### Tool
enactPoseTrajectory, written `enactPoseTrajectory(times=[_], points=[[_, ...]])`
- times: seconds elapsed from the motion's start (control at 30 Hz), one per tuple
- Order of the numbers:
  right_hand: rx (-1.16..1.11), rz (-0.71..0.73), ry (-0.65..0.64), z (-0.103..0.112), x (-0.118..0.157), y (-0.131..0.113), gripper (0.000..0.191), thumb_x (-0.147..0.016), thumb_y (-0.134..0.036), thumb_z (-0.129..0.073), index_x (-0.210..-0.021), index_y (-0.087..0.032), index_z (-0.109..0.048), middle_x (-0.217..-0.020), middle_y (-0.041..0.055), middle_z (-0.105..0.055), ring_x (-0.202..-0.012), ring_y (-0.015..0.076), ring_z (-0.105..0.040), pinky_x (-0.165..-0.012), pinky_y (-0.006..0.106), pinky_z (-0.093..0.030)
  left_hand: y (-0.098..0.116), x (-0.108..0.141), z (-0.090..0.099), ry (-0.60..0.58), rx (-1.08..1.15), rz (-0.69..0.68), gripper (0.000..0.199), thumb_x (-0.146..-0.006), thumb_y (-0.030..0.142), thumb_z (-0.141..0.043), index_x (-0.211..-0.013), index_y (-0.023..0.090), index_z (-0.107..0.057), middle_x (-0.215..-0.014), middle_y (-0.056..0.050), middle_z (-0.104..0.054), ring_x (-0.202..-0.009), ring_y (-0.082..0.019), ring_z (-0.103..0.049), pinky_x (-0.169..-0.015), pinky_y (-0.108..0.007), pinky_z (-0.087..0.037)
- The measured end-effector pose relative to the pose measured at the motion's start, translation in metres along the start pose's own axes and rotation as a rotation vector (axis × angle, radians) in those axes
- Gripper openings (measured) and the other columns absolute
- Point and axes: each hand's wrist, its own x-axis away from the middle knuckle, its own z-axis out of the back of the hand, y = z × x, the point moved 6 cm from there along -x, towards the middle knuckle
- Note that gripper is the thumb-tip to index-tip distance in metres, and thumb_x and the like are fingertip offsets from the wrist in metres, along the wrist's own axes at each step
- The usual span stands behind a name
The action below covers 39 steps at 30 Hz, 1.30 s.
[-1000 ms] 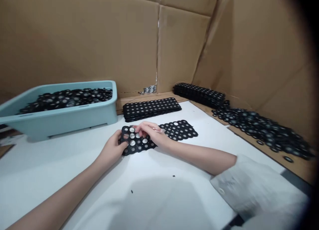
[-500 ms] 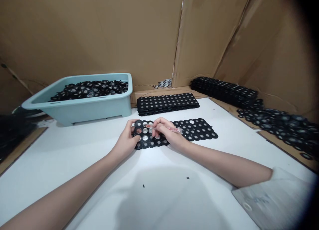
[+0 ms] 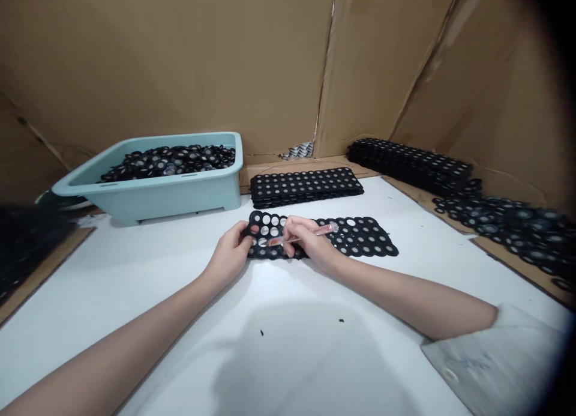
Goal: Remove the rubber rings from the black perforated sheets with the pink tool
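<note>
A black sheet of joined rings (image 3: 369,236), with rows of round holes, lies flat on the white table. Its left edge is pinched between the thumb and fingers of my left hand (image 3: 231,248); a fingertip shows through one hole. Several holes near that end look white and open, while many others hold grey discs. My right hand (image 3: 308,239) is closed around a slim, clear and reddish pen-like tool (image 3: 326,229). The tool's tip points left, over the lower rows near my left thumb. Part of the sheet's middle is hidden under my right hand.
Behind the sheet is a stack of similar black sheets (image 3: 306,185). A light blue tub (image 3: 189,197) full of black rings stands at the back left. More stacked sheets (image 3: 409,164) and a loose ring pile (image 3: 517,230) lie right. Cardboard walls (image 3: 180,56) enclose the table.
The tool's tip has moved down from the top row to a lower row, and its rear end has risen. My left fingers have shifted lower along the sheet's edge.
</note>
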Motion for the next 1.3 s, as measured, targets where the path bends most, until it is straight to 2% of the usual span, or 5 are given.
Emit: enactPoseTrajectory(times=[0.3, 0.53, 0.87, 1.07, 1.3], points=[[0.189, -0.117, -0.110, -0.010, 0.004, 0.013, 0.010, -0.075, -0.013, -0.037, -0.074, -0.018, -0.046, -0.049, -0.0044, -0.049, -0.044, 0.0077, -0.038, -0.044, 0.020, -0.026, 0.017, 0.010, 0.007, 0.083, -0.330, -0.091, 0.016, -0.082, 0.032, -0.035, -0.086, 0.022, -0.047, -0.069, 0.002, -0.059, -0.057, -0.014, -0.051, -0.058, -0.024, -0.035], [0.263, -0.068, -0.142, -0.012, 0.007, 0.012, 0.007, -0.078, -0.015, -0.038, -0.080, -0.020, -0.043, -0.056, -0.0041, -0.052, -0.051, 0.0090, -0.042, -0.054, 0.022, -0.033, 0.015, 0.018, -0.001, -0.114, -0.303, -0.018, 0.028, -0.076, 0.025, -0.045, -0.103, 0.020, -0.039, -0.077, -0.001, -0.061, -0.069, -0.019, -0.057, -0.062, -0.027, -0.039], [0.606, 0.103, -0.111, -0.027, 0.014, 0.005, 0.008, -0.082, -0.020, -0.035, -0.086, -0.023, -0.041, -0.063, -0.0046, -0.047, -0.054, 0.0103, -0.042, -0.053, 0.023, -0.031, 0.038, 0.050, -0.006, 0.056, -0.467, -0.023, 0.033, -0.078, 0.016, -0.035, -0.111, 0.021, -0.030, -0.073, 0.000, -0.051, -0.067, -0.018, -0.052, -0.058, -0.026, -0.038], [0.253, -0.042, -0.138, -0.029, 0.011, 0.010, 0.004, -0.082, -0.025, -0.039, -0.084, -0.021, -0.039, -0.057, -0.0053, -0.047, -0.052, 0.0092, -0.044, -0.048, 0.019, -0.029, 0.036, 0.055, 0.013, 0.044, -0.571, -0.013, 0.029, -0.078, 0.022, -0.039, -0.106, 0.021, -0.038, -0.075, 0.000, -0.053, -0.065, -0.018, -0.052, -0.058, -0.026, -0.035], [0.048, -0.131, -0.068, -0.021, 0.005, 0.008, 0.006, -0.075, -0.015, -0.041, -0.073, -0.019, -0.046, -0.047, -0.0060, -0.046, -0.043, 0.0072, -0.040, -0.043, 0.018, -0.028, 0.019, 0.057, 0.031, 0.001, -0.525, 0.121, 0.018, -0.073, 0.032, -0.046, -0.061, 0.020, -0.042, -0.058, 0.002, -0.047, -0.056, -0.016, -0.045, -0.052, -0.025, -0.029]])
